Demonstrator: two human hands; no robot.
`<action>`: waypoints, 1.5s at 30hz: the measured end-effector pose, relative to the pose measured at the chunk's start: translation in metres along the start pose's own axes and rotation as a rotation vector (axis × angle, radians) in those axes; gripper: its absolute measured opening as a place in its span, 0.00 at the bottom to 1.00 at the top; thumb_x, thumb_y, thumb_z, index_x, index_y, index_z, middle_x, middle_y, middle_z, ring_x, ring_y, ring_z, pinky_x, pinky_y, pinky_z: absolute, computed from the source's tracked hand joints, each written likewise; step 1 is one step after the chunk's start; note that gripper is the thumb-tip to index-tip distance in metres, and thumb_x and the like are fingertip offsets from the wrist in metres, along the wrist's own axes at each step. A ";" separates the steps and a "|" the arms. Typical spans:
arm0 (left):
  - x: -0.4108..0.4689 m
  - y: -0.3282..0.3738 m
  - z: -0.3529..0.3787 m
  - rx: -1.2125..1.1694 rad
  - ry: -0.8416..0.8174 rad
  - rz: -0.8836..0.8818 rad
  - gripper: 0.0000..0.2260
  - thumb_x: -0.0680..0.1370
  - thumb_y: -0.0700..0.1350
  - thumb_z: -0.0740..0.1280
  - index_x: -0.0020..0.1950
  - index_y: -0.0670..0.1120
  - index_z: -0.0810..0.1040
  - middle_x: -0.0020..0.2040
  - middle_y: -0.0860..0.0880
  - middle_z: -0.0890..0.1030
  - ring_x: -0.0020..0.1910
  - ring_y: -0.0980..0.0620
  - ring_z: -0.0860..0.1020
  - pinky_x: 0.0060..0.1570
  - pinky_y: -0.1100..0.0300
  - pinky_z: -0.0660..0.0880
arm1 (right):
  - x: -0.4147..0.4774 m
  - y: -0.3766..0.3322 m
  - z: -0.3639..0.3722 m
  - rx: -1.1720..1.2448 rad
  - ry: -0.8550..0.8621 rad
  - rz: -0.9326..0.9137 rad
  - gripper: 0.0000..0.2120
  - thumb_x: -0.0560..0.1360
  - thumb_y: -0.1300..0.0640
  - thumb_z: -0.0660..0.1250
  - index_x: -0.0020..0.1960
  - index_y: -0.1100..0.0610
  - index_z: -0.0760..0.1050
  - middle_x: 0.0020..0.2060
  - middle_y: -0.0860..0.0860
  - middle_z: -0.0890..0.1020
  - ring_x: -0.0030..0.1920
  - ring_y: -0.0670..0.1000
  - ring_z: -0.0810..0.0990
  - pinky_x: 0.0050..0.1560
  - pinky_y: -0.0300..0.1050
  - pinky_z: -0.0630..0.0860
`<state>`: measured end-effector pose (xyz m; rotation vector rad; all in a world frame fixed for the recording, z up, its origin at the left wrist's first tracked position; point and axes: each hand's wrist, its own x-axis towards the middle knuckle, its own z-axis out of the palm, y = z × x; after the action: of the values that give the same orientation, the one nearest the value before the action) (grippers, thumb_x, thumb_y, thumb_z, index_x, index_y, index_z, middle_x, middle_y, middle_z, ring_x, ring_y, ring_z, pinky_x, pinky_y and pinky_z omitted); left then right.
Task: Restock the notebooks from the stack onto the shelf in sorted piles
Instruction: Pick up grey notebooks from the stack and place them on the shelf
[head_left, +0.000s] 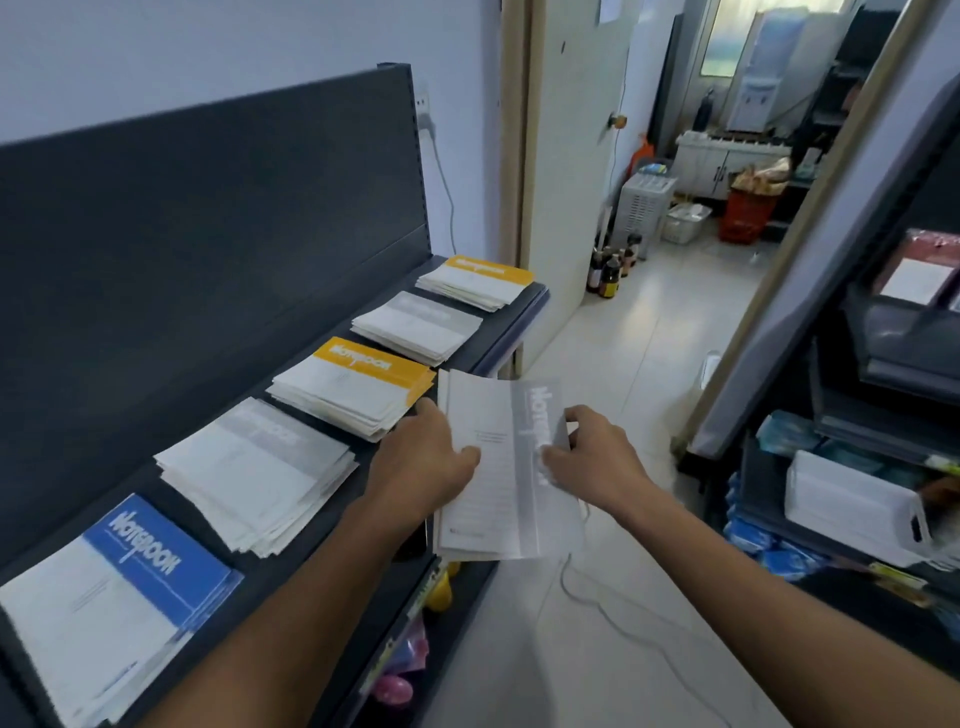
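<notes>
Left hand (423, 460) grips the near edge of a thin white paper notebook w/ grey title band (493, 467), thumb on top. Right hand (592, 457) pinches the band side. Notebook's in the air, just off the front edge of the dark grey metal shelf (506, 319). Five piles along the shelf: blue-banded pile (119, 582) at the near end, yellow-banded pile (475, 280) at the far corner.

A person's left hand (422, 457) and right hand (597, 458) are showing bare, with both forearms running uncovered all the way to the frame's lower edge.
</notes>
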<state>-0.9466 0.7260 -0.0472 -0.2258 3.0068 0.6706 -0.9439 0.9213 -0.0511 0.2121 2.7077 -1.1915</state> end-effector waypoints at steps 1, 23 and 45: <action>0.006 0.008 0.002 0.006 0.000 -0.006 0.27 0.75 0.58 0.71 0.64 0.43 0.66 0.59 0.43 0.78 0.57 0.41 0.78 0.45 0.54 0.70 | 0.009 0.004 -0.007 0.005 -0.005 -0.004 0.19 0.76 0.54 0.67 0.66 0.54 0.72 0.50 0.53 0.82 0.49 0.55 0.81 0.47 0.47 0.79; 0.215 0.065 0.011 -0.108 0.100 -0.115 0.11 0.80 0.51 0.63 0.55 0.47 0.66 0.48 0.47 0.75 0.42 0.48 0.73 0.35 0.58 0.68 | 0.255 -0.027 -0.045 -0.044 0.001 -0.130 0.15 0.74 0.55 0.65 0.60 0.48 0.76 0.45 0.47 0.83 0.46 0.52 0.82 0.44 0.49 0.79; 0.297 0.005 0.025 -0.216 0.526 -0.796 0.09 0.77 0.50 0.71 0.43 0.46 0.74 0.36 0.51 0.78 0.34 0.56 0.76 0.27 0.62 0.65 | 0.441 -0.123 0.051 -0.205 -0.468 -0.598 0.05 0.71 0.58 0.67 0.44 0.59 0.79 0.35 0.52 0.83 0.38 0.54 0.82 0.38 0.49 0.79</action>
<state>-1.2405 0.7020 -0.0924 -1.7160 2.8329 0.9175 -1.3926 0.8271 -0.0928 -0.8458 2.4898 -0.9069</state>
